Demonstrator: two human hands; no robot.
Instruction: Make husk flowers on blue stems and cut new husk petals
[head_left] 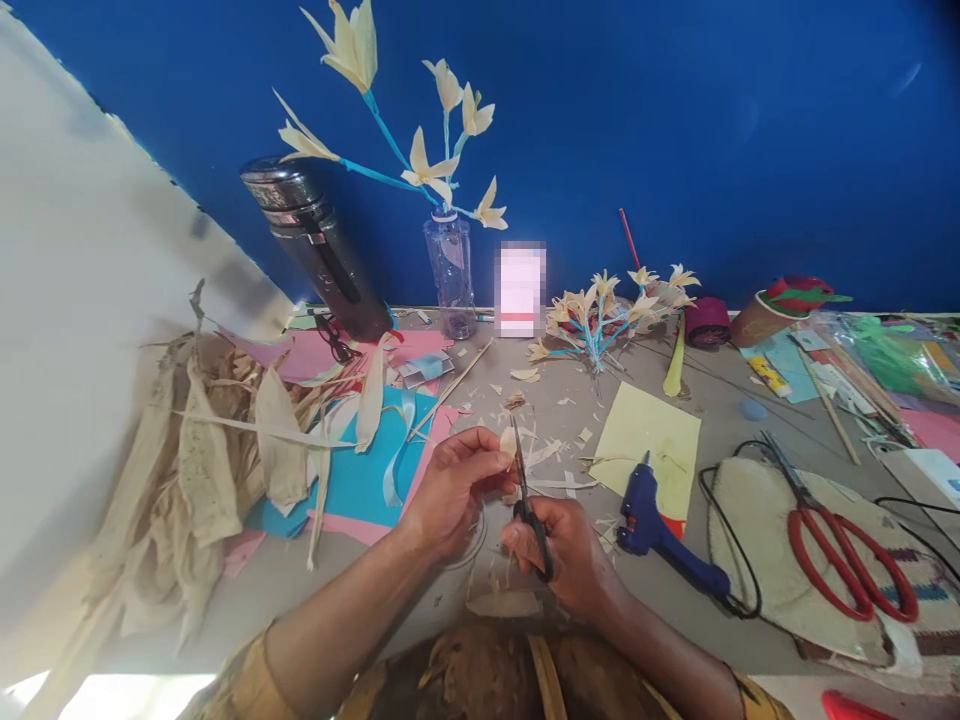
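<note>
Between thumb and fingers, my left hand (466, 478) pinches a small pale piece of dried husk (508, 445). My right hand (564, 548) is wrapped around the black handles of a pair of scissors (534, 525), whose blades point up and away from me. The blades lie right beside the pale piece; whether they are cutting into it I cannot tell. Under and beyond the hands, small scraps (546, 452) are strewn over the grey table (577, 415). A larger pale husk piece (504, 604) lies close to my body.
Dried husks (214, 480) and blue paper (367, 480) lie left. Behind stand a dark flask (330, 255) and a clear bottle (450, 275) of husk flowers. A blue glue gun (664, 540), yellow paper (646, 440) and red-handled scissors (844, 560) are right. More flowers (596, 310) lie at the back.
</note>
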